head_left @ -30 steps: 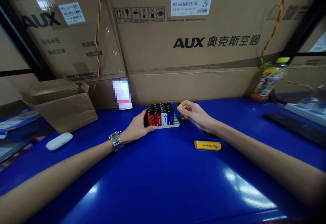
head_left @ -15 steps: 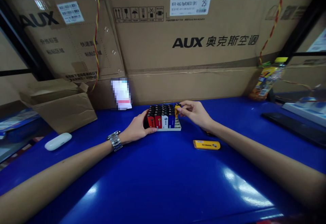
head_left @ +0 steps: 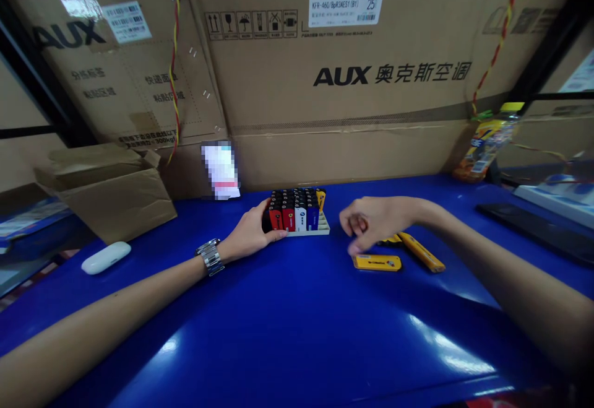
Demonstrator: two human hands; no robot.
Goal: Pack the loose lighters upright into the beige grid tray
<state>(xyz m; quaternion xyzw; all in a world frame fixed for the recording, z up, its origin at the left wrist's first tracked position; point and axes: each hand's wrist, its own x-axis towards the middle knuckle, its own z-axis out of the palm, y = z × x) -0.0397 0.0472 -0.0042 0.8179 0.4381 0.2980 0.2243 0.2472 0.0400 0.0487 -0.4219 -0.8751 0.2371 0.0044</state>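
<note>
A white tray (head_left: 323, 225) holds upright lighters in rows, with a red lighter (head_left: 288, 218), a white lighter (head_left: 301, 218) and a blue lighter (head_left: 312, 217) in front. My left hand (head_left: 248, 233) grips the tray's left side, its thumb along the front edge. One yellow lighter (head_left: 321, 199) stands at the tray's back right, beside bare slots. My right hand (head_left: 374, 221), slightly blurred, hovers right of the tray with curled fingers and thumb apart, nothing visible between them. Just below it lies a yellow lighter (head_left: 377, 263); another yellow lighter (head_left: 422, 252) rests slanted to the right, and one more is partly hidden.
Behind the blue table (head_left: 278, 334) stands a large cardboard carton (head_left: 371, 135). At left are an open brown box (head_left: 120, 200) and a white case (head_left: 106, 258). A pixelated bright panel (head_left: 220, 169) leans at the back; a drink bottle (head_left: 487, 145) and a black slab (head_left: 533, 231) are at right.
My right hand has let go of the yellow lighter in the tray and moved right and down toward the loose yellow lighters. My left hand keeps its hold on the tray.
</note>
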